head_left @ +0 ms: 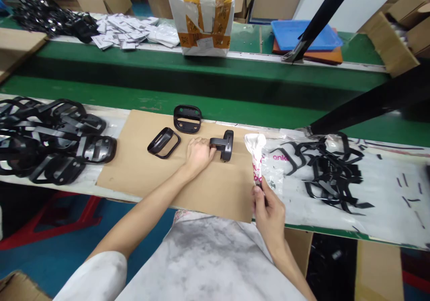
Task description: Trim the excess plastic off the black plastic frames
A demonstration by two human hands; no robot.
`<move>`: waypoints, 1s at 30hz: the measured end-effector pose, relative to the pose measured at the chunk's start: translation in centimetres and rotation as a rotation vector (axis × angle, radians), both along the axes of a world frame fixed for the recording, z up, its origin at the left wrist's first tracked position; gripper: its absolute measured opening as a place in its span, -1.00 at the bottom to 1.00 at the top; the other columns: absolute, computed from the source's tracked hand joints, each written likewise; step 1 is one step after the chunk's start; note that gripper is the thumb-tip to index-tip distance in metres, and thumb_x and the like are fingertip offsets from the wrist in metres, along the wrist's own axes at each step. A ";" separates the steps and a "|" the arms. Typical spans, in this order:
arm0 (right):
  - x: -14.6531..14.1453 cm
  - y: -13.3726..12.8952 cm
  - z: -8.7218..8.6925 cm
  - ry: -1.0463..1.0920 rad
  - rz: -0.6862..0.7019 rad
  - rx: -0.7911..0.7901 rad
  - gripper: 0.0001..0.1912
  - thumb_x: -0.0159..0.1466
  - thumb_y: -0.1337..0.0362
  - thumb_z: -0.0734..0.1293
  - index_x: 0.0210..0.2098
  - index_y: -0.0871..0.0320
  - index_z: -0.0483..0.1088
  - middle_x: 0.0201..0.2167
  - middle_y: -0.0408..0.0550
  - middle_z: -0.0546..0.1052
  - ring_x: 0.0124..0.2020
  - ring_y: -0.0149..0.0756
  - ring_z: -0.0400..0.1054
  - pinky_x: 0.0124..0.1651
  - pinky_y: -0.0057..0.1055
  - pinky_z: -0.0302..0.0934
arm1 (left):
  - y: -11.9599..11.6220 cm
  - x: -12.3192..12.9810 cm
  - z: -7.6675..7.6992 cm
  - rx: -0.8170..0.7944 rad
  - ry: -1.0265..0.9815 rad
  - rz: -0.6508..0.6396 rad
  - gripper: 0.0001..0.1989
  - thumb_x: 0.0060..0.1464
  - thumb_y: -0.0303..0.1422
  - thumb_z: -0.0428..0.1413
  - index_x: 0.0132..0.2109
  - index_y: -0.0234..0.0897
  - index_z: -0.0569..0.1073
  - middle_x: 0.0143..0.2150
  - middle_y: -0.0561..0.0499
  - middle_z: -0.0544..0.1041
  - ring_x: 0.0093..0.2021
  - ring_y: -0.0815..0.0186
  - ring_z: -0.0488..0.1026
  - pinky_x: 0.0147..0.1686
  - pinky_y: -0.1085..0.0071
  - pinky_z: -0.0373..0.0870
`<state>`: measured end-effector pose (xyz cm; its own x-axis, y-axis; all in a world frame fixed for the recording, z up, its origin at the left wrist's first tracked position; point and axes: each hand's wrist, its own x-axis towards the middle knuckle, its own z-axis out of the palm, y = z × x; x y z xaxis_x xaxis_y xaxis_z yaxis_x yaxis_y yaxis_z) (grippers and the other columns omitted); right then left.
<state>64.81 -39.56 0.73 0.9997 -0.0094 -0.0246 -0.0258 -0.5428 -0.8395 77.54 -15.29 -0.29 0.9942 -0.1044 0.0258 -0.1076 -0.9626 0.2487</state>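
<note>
grey-marbled shirt [201, 260] fills the bottom centre — above it, at mid-frame, the left hand [199, 154] meets a black plastic bracket [227, 145], its pinch unclear; right of centre, the right hand [270, 209] is curled around a pink-and-white-wrapped tool [256, 160].

From my head, the single camera looks forward and down, over my shirt [201, 256] at the bottom centre. My left hand [199, 154] and right hand [268, 207] are within arm's reach, near the middle; the taped box [203, 19] at the top centre lies farther off, seen beyond the bench [396, 193].
</note>
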 end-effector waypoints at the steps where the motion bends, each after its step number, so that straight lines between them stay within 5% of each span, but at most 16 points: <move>1: 0.0 0.4 0.0 0.011 0.024 0.004 -0.46 0.51 0.05 0.16 0.32 0.20 0.39 0.02 0.19 0.63 0.01 0.04 0.56 0.02 -0.09 0.48 | -0.2 -0.1 0.0 -0.007 -0.003 0.017 -0.67 0.33 -0.30 -0.03 -0.15 -0.37 0.60 -0.17 -0.28 0.65 -0.03 -0.04 0.54 0.06 0.11 0.32; 5: 0.7 1.1 0.6 0.118 0.158 0.028 -0.51 0.48 0.03 0.23 0.25 0.13 0.48 0.07 0.13 0.62 -0.01 0.01 0.56 0.06 -0.13 0.46 | -0.6 -0.3 0.0 -0.026 -0.014 0.056 -0.67 0.32 -0.32 -0.04 -0.15 -0.37 0.59 -0.18 -0.29 0.65 -0.03 -0.04 0.54 0.03 0.10 0.31; 10: 0.8 1.2 0.9 0.144 -0.086 0.141 -0.41 0.48 -0.03 0.19 0.31 0.22 0.40 -0.38 0.00 0.61 -0.53 -0.24 0.42 -0.49 -0.36 0.38 | -0.6 -0.3 -0.3 -0.040 -0.032 0.056 -0.71 0.30 -0.31 0.00 -0.16 -0.33 0.60 -0.19 -0.26 0.66 -0.04 -0.04 0.53 0.02 0.11 0.31; 16: 1.9 1.1 1.1 0.204 0.140 0.041 -0.45 0.47 -0.03 0.22 0.25 0.19 0.48 -0.43 -0.02 0.57 -0.37 -0.15 0.48 -0.28 -0.30 0.42 | -0.5 -0.2 -0.6 -0.035 -0.045 0.062 -0.71 0.30 -0.31 0.00 -0.17 -0.34 0.59 -0.19 -0.25 0.65 -0.08 -0.02 0.54 0.02 0.11 0.32; 21: 1.6 0.7 1.1 0.133 -0.089 0.128 -0.40 0.48 -0.05 0.19 0.32 0.21 0.39 -0.46 -0.09 0.50 -0.53 -0.28 0.33 -0.46 -0.39 0.31 | -0.6 -0.1 -0.4 -0.045 -0.027 0.064 -0.73 0.29 -0.32 0.01 -0.19 -0.33 0.58 -0.19 -0.24 0.65 -0.07 -0.02 0.53 0.03 0.12 0.31; 26: 1.9 0.6 1.0 0.177 0.149 0.021 -0.44 0.46 -0.04 0.22 0.25 0.17 0.48 -0.48 -0.04 0.56 -0.47 -0.16 0.42 -0.40 -0.32 0.37 | -0.6 -0.2 -0.3 -0.054 -0.031 0.070 -0.72 0.29 -0.32 0.01 -0.17 -0.34 0.58 -0.19 -0.25 0.65 -0.06 -0.02 0.53 0.05 0.11 0.31; 30: 1.7 0.2 0.7 0.127 -0.029 0.045 -0.41 0.47 -0.03 0.21 0.31 0.22 0.41 -0.39 -0.01 0.62 -0.42 -0.17 0.48 -0.35 -0.31 0.41 | -0.7 -0.3 -0.2 -0.074 0.004 0.082 -0.72 0.29 -0.31 0.01 -0.16 -0.36 0.58 -0.16 -0.28 0.64 -0.04 -0.04 0.52 0.09 0.09 0.29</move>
